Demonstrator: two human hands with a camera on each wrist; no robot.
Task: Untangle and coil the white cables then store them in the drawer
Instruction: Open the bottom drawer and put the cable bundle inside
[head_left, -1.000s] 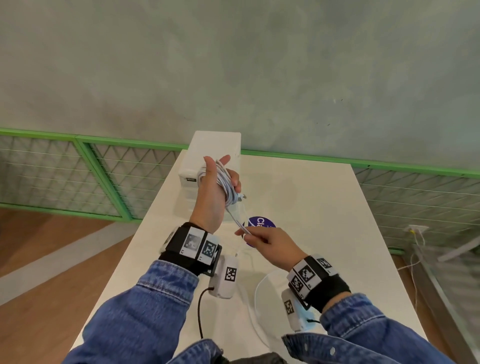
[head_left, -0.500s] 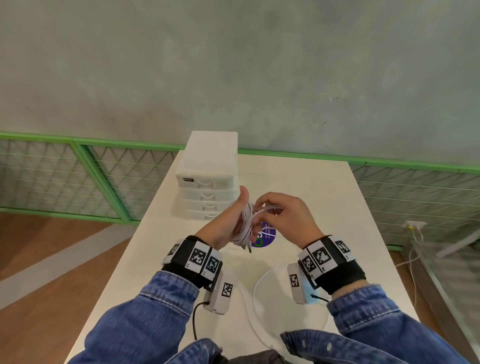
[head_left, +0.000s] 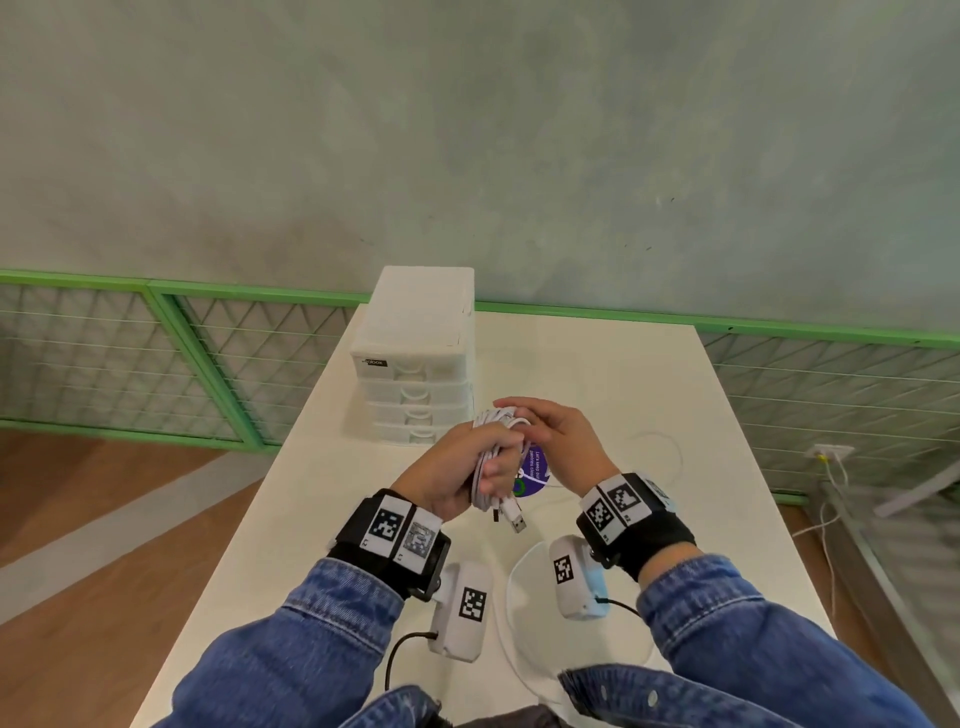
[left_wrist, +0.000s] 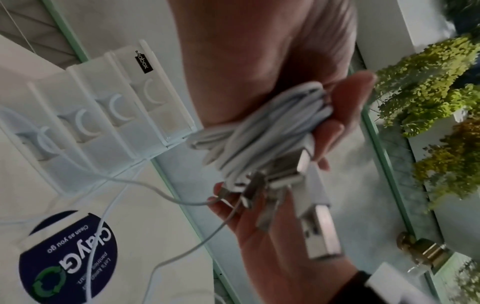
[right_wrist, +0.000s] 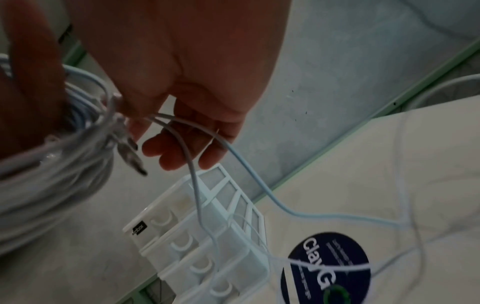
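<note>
My left hand (head_left: 485, 470) grips a coil of white cables (head_left: 491, 441) upright above the table, in front of the white drawer unit (head_left: 415, 364). Two USB plugs (head_left: 514, 519) hang from the coil's lower end, and the large plug (left_wrist: 319, 232) shows close up in the left wrist view. My right hand (head_left: 519, 415) lies over the top of the coil, its fingers (right_wrist: 182, 148) loosely curled with two loose strands (right_wrist: 192, 164) running across them down to the table. All drawers look closed.
A round dark-blue sticker (head_left: 532, 470) lies on the white table (head_left: 623, 374) under my hands. Loose white cable loops lie near the front edge (head_left: 511, 597) and at the right (head_left: 670, 447). A green mesh railing (head_left: 208, 358) runs behind the table.
My left hand has come down and nearer to me with the coil. My right hand rose from below the coil to its top, carrying the loose strand with it.
</note>
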